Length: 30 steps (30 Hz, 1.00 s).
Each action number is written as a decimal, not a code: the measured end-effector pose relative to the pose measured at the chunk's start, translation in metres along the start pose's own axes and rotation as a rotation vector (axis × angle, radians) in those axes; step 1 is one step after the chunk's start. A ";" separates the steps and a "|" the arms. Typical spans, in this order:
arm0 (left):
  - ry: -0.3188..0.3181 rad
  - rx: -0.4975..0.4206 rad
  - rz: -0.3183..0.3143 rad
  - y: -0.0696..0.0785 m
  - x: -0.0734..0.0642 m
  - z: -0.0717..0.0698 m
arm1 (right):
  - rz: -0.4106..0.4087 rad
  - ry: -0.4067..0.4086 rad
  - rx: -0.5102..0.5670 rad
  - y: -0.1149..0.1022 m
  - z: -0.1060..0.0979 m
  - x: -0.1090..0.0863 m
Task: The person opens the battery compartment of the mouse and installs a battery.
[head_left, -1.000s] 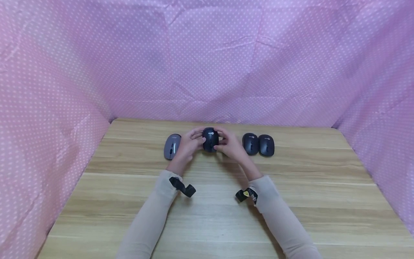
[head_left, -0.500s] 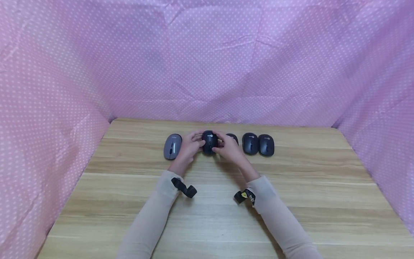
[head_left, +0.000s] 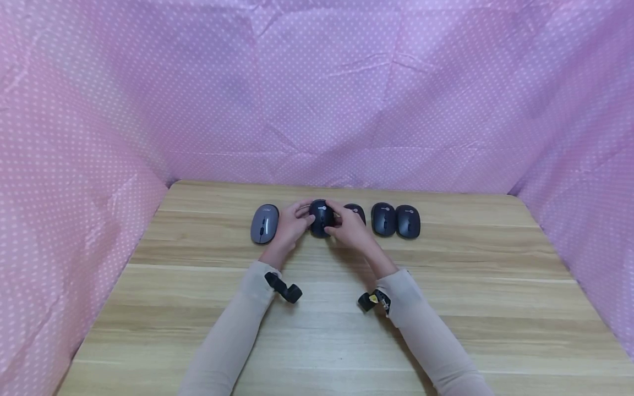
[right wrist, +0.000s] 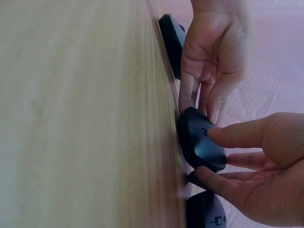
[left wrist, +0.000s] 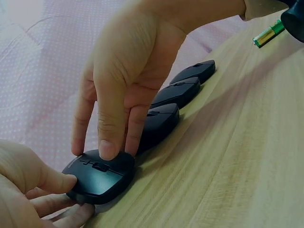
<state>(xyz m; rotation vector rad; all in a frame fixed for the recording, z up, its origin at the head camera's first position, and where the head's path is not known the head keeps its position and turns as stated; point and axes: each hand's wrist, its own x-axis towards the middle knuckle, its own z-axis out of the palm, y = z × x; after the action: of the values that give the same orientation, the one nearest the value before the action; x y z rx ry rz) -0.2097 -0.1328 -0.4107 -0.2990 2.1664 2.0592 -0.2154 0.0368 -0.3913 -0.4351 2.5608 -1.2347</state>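
Note:
Both hands are on one black computer mouse (head_left: 321, 220) near the back of the table. My left hand (head_left: 291, 224) grips its left side, the thumb (left wrist: 59, 181) on its edge and some fingers below it in the left wrist view. The right hand (head_left: 350, 225) holds it from the other side; its thumb (right wrist: 237, 134) lies on the mouse's top in the right wrist view. Just beyond the right hand, another black mouse (head_left: 358, 209) is partly covered. A grey mouse (head_left: 264, 224) lies left of the left hand.
Two more black mice, an inner one (head_left: 383, 220) and an outer one (head_left: 408, 222), lie side by side to the right. The wooden table (head_left: 317, 341) ends at a pink dotted cloth (head_left: 317, 99). A green and gold cylinder (left wrist: 269, 34) shows beside the right wrist camera.
The held mouse and both hands have come slightly nearer the table's front. A black mouse formerly hidden behind the right hand now shows. Over the last half second hardly anything differs.

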 end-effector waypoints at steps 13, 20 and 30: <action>-0.004 0.133 -0.019 0.001 0.001 0.000 | 0.045 -0.015 -0.105 -0.003 0.004 0.000; -0.013 0.139 -0.039 0.004 -0.001 0.000 | 0.050 -0.018 -0.096 -0.005 0.003 -0.002; -0.076 0.212 -0.039 0.022 -0.009 -0.013 | -0.007 -0.003 -0.022 -0.010 -0.002 -0.006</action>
<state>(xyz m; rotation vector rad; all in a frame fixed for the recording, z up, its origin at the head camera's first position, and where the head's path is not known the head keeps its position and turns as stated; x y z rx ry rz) -0.2056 -0.1443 -0.3863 -0.2320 2.2877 1.7705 -0.2095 0.0344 -0.3809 -0.4509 2.5753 -1.2083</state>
